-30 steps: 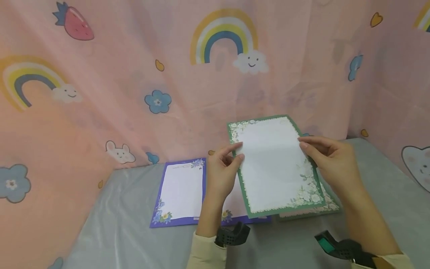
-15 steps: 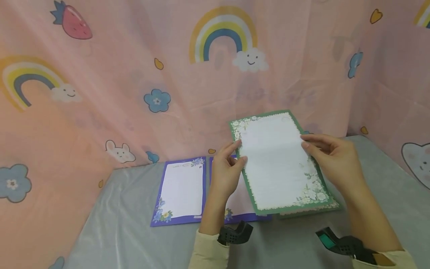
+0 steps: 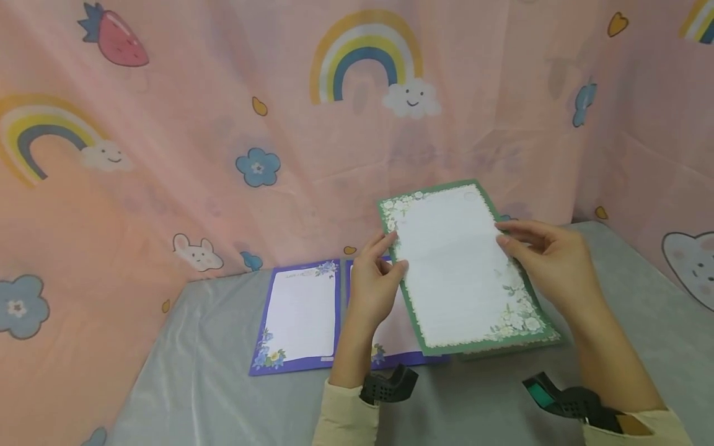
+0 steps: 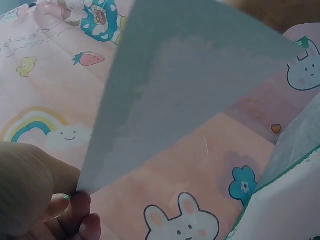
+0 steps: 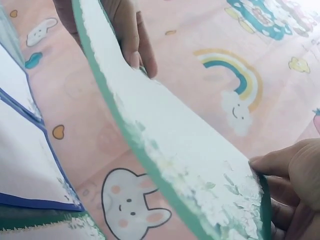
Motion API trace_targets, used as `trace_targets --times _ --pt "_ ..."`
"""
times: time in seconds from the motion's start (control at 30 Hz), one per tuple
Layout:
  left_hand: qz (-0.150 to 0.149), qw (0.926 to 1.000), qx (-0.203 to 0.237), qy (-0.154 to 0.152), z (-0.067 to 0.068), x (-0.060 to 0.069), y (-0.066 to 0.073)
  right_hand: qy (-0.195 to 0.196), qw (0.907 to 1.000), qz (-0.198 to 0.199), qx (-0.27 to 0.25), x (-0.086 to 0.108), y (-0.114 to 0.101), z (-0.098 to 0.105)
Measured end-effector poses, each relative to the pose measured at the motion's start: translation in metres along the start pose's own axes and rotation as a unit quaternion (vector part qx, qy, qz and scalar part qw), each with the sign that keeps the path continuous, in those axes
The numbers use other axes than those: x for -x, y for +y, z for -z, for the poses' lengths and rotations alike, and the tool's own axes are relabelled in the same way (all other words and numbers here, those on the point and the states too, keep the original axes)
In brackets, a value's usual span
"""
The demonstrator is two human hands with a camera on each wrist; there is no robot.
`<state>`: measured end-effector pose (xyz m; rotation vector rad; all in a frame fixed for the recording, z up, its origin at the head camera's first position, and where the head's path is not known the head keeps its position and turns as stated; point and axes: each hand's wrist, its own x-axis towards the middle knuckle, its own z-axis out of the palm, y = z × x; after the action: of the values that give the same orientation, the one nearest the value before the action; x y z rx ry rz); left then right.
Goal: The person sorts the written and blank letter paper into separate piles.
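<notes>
While the grey table and the pink wall look much as they do a second ago, we now carry the white, green-bordered sheet of paper (image 3: 457, 279) a little higher, and it hides more of the second green-bordered sheet (image 5: 30, 222), which peeks out at five o'clock as a thin strip. At nine o'clock, the near purple-bordered sheet (image 3: 393, 334) now shows a sliver of its upper left corner that our left hand (image 3: 376, 285) covers earlier.

Our grip holds at both sides: the left hand pinches the raised sheet's edge at nine o'clock, and our right hand (image 3: 558, 260) pinches it at two o'clock, thumb against fingers. The sheet hangs in the air above the table, tilted toward us.

Under everything lies a smooth grey table covering (image 3: 217, 347). Farther toward eight o'clock, flat on it, rests another white sheet with a purple border (image 3: 301, 313). Behind rises a rumpled pink fabric (image 3: 312, 204) printed with rainbows, flowers and a strawberry.

Thin and slightly bowed, our raised sheet shows its green border faintly through its pale back. White roses and leaves fill two opposite corners, inside a scalloped, lace-like edge. Beige sleeves (image 3: 346, 415) and black wrist mounts (image 3: 390, 384) frame our forearms.
</notes>
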<state>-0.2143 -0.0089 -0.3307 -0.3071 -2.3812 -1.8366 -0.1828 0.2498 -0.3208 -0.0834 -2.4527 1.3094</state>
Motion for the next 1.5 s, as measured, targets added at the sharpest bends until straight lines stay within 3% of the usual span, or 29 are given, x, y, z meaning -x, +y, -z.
trace_targets --times 0.37,0.67,0.9,1.1,1.27,1.5 --pt "0.016 0.9998 -0.006 -0.011 -0.004 0.000 -0.004 0.017 0.9994 0.024 0.018 -0.001 0.004 -0.005" --pt "0.022 0.9986 -0.042 -0.025 -0.020 -0.005 -0.023 0.030 0.9964 0.049 0.062 -0.003 0.014 -0.009" --pt "0.052 0.9958 -0.063 -0.042 -0.031 -0.007 -0.037 0.013 0.9950 0.047 0.087 -0.009 0.026 -0.011" --pt "0.076 0.9916 -0.087 -0.058 -0.040 -0.009 -0.052 -0.009 0.9962 0.040 0.078 -0.015 0.041 -0.017" --pt "0.072 0.9898 -0.104 -0.066 -0.048 -0.009 -0.063 -0.029 0.9943 0.018 0.101 -0.018 0.053 -0.020" --pt "0.065 0.9897 -0.102 -0.076 -0.056 -0.008 -0.073 -0.059 0.9917 0.018 0.112 -0.018 0.064 -0.021"
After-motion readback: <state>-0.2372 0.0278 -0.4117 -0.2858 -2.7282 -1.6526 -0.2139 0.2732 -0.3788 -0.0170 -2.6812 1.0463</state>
